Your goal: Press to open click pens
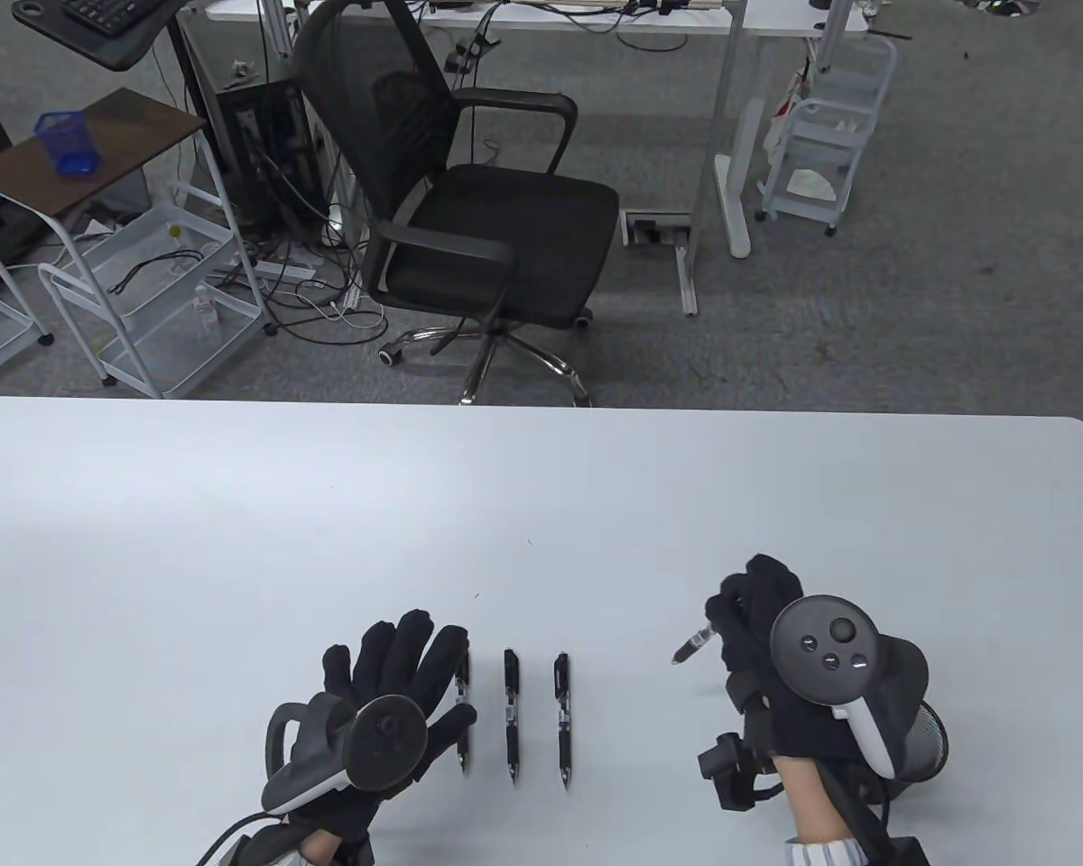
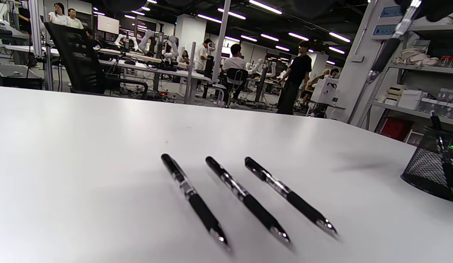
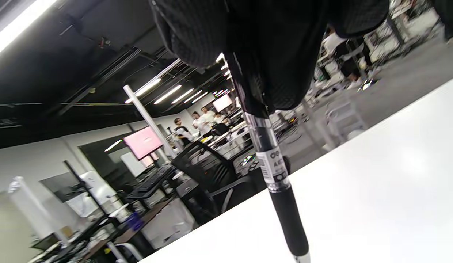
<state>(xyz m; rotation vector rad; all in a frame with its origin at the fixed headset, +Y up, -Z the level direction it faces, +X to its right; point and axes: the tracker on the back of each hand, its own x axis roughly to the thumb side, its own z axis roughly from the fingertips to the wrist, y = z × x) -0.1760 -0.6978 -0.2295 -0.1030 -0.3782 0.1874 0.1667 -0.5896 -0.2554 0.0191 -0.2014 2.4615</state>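
- Right hand [image 1: 763,622]: fingers curled round a fourth pen [image 1: 693,645], held above the table [image 1: 541,505], tip down-left; well right of the pen row
- Pen row [image 1: 512,717]: three pens lying parallel on table
- Left hand [image 1: 388,686]: fingers spread, holding nothing; flat just left of row, fingertips at nearest pen
- Mesh pen cup [image 2: 433,170]: right of row

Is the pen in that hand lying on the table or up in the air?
Up in the air. The right hand holds the pen above the table, tip slanting down.
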